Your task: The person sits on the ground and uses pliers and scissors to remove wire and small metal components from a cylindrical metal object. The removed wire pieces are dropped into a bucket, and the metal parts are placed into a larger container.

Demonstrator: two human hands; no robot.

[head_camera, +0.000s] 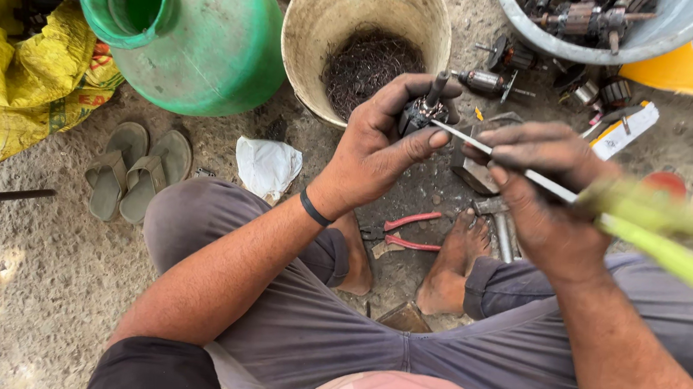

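My left hand (383, 142) grips a small motor armature (424, 108) with its shaft pointing up, held over the ground in front of a tan bucket (314, 17). My right hand (543, 186) holds a long screwdriver with a yellow-green handle (663, 239); its thin metal blade (490, 154) points left and its tip meets the armature by my left thumb. I sit cross-legged in grey trousers, bare feet below my hands.
The tan bucket holds dark copper wire (366, 62). A green plastic jug (201, 21), yellow sack (5, 60), sandals (136, 171), red-handled pliers (407, 232), loose armatures (490, 82) and a metal basin of parts (592, 23) surround me on dusty ground.
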